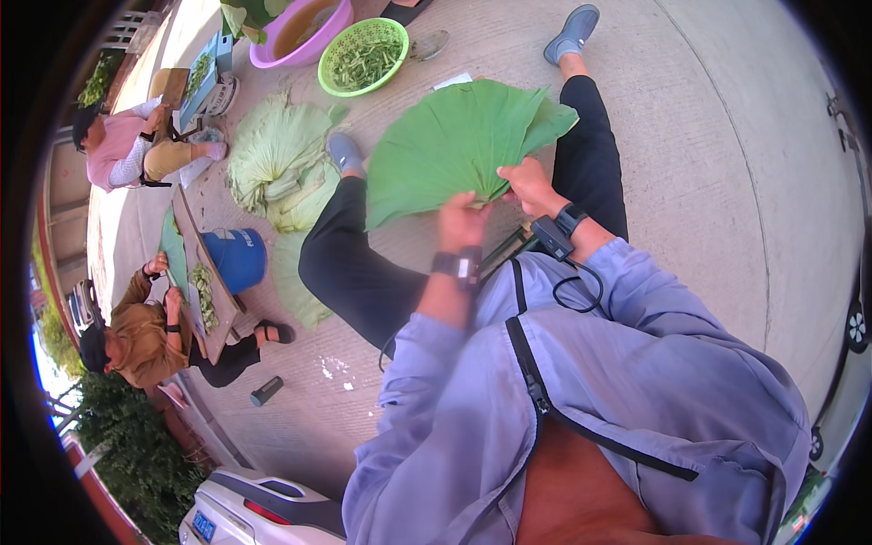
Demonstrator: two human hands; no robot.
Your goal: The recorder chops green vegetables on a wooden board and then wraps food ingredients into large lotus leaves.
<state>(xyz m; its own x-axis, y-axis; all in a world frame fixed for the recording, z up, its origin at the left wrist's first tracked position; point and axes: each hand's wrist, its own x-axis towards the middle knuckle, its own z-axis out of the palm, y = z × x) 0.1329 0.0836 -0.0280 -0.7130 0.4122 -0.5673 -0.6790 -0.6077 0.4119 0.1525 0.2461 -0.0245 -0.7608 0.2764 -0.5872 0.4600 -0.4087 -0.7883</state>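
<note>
A large green lotus leaf, folded into a fan shape, spreads in front of me above the ground between my legs. My left hand, blurred, pinches its gathered lower edge. Close beside it on the right, my right hand grips the leaf near the same gathered point, thumb on top. The leaf's far right corner is folded over and droops near my right knee. Paler lotus leaves lie in a heap on the concrete, left of my left foot. Straps with small devices circle both my wrists.
A green basket of cut stems and a pink basin of brownish liquid stand at the upper left. Two people sit at the left, one holding a leaf at a board beside a blue bucket. A dark cylinder lies on the ground.
</note>
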